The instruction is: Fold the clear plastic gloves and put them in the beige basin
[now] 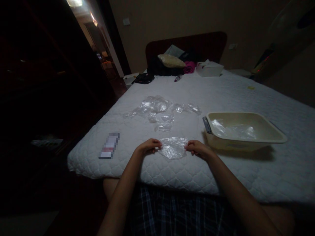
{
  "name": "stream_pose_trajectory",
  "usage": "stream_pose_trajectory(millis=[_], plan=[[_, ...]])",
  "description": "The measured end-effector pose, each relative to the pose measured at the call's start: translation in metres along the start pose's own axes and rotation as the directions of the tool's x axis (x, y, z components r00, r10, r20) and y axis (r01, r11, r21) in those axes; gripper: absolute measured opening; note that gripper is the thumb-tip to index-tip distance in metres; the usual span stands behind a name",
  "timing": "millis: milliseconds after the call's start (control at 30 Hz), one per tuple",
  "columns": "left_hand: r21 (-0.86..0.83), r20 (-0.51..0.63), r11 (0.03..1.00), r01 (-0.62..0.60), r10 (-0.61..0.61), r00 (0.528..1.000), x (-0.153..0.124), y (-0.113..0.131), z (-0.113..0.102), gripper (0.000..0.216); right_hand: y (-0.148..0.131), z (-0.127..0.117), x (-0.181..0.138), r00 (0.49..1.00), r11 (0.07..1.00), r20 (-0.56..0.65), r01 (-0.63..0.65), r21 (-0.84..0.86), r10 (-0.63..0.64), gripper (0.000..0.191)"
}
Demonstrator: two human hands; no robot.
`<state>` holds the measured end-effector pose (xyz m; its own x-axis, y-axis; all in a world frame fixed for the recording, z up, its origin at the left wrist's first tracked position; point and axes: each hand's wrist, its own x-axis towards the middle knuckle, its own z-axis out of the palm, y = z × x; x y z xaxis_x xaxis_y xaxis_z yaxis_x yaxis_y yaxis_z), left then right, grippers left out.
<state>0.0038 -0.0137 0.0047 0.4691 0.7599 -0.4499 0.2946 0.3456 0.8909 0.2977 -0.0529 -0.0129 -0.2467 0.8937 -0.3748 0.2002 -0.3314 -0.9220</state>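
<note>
A clear plastic bag [173, 147] is stretched between my two hands, low over the near edge of the bed. My left hand [149, 146] pinches its left side, and my right hand [197, 148] pinches its right side. Just beyond it, several crumpled clear plastic bags [157, 105] lie loosely on the white quilted bed cover [118, 121]. To the right of my right hand stands a cream plastic basin [241, 143] with grey handles. More clear plastic [233, 130] lies inside the basin.
A blurred-out flat object [109, 146] lies left of my hands. Near the headboard [209, 42] are a pillow [171, 61], a magenta roll [189, 67], a white tissue box [210, 68], dark clothing and a small bottle [177, 78]. An open doorway is at the far left.
</note>
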Motion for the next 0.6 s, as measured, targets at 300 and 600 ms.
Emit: stream_pose_trajectory(millis=[300, 600], plan=[[-0.006, -0.059, 0.991, -0.130, 0.130, 0.990, 0.006, -0.010, 0.010, 0.033, 0.000, 0.001, -0.004, 1.000, 0.999, -0.003, 0.030, 0.014, -0.030, 0.030], [-0.052, -0.121, 0.983, -0.175, 0.167, 0.978, 0.008, -0.013, 0.015, 0.036, -0.003, 0.007, -0.006, 0.994, 0.996, -0.094, 0.065, 0.068, -0.058, 0.040]])
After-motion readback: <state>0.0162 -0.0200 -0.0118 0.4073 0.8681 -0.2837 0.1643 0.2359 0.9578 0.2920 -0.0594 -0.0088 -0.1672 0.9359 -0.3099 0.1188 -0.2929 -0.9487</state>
